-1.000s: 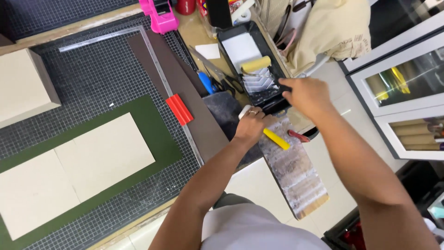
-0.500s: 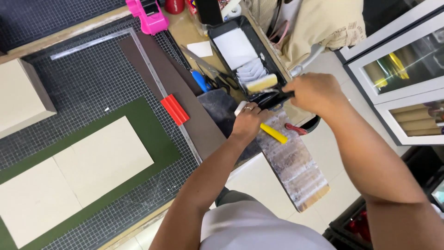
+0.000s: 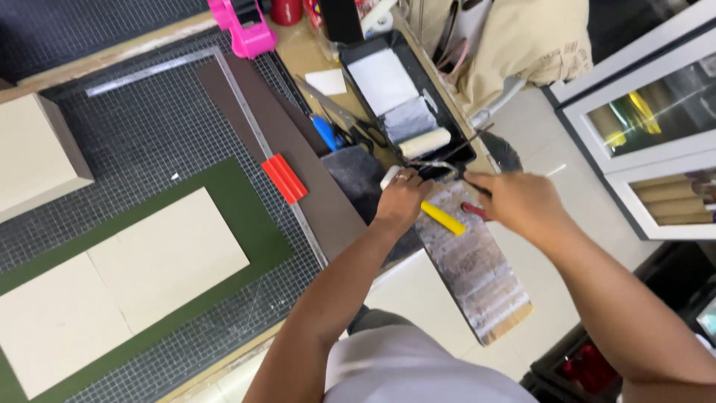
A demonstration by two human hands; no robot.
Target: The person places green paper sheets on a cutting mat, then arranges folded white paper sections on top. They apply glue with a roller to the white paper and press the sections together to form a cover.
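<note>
- Left hand (image 3: 403, 200) clamped round a yellow-handled tool (image 3: 441, 218), over the glue-smeared board (image 3: 477, 269) at the bench edge.
- Right hand (image 3: 522, 203) pinching a dark wire handle (image 3: 455, 153) by the black roller tray (image 3: 462, 119) — cd tip it, glue spills.
- Board overhangs; elbow knock drops it.

yellow-handled tool (image 3: 441, 218), perhaps a roller, across glue-smeared board (image 3: 477, 276)

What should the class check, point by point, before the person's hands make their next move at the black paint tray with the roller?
1. Left hand on the yellow-handled tool: ok.
2. Right hand on the dark roller handle: cannot tell, blurred.
3. Cream foam roller inside the black paint tray: ok.
4. Smeared wooden board fully supported: not ok, it overhangs the bench.
5. Red flat pieces apart from both hands: ok.
</note>
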